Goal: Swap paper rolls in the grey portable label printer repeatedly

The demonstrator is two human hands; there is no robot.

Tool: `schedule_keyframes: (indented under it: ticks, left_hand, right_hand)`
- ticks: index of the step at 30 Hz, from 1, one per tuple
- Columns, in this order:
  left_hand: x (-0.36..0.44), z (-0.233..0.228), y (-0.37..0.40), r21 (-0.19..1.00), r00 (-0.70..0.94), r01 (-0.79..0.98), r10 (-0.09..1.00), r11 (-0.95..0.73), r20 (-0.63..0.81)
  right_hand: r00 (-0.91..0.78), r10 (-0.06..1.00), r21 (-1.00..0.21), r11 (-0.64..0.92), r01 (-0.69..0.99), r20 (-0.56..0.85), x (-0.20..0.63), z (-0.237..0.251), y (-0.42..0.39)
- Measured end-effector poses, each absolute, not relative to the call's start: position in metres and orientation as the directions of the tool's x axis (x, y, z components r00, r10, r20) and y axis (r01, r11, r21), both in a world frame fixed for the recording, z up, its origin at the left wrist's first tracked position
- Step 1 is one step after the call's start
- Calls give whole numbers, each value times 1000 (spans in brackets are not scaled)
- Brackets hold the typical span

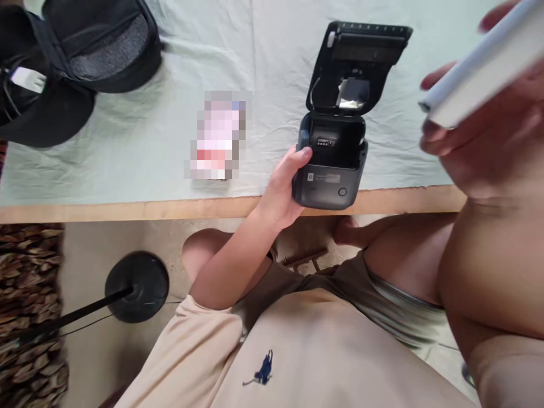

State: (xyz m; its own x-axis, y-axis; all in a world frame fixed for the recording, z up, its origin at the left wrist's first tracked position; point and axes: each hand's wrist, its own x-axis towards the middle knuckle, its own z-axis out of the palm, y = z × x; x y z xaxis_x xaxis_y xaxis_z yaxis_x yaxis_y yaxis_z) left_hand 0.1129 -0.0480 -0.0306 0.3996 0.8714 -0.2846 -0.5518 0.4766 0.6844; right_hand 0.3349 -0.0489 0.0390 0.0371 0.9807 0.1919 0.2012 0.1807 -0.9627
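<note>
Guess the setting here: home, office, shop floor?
Probably a home or casual workspace, not a factory: a wooden table under a wrinkled pale green cloth, a small dark grey label printer with its lid open, a black fabric bag, and a patterned rug on the floor.

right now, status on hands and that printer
Left hand gripping printer at table edge, lid up. Right hand holding white roll raised. Nothing blocking the bay.

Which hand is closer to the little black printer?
Left. The left hand grips the side of the open printer at the table edge. The right hand is off to its right, raised nearer the camera, holding a white roll.
</note>
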Motion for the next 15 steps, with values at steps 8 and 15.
schedule_keyframes:
  ticks: [8, 15]
  left_hand:
    - [119, -25, -45, 693, 328, -596, 911, 405, -251]
    - [117, -23, -46, 709, 325, -591, 918, 385, -227]
  right_hand:
    - [117, 937, -821, 223, 526, 329, 351, -27, -20]
    - [77, 906, -615, 219, 757, 416, 377, -30, -32]
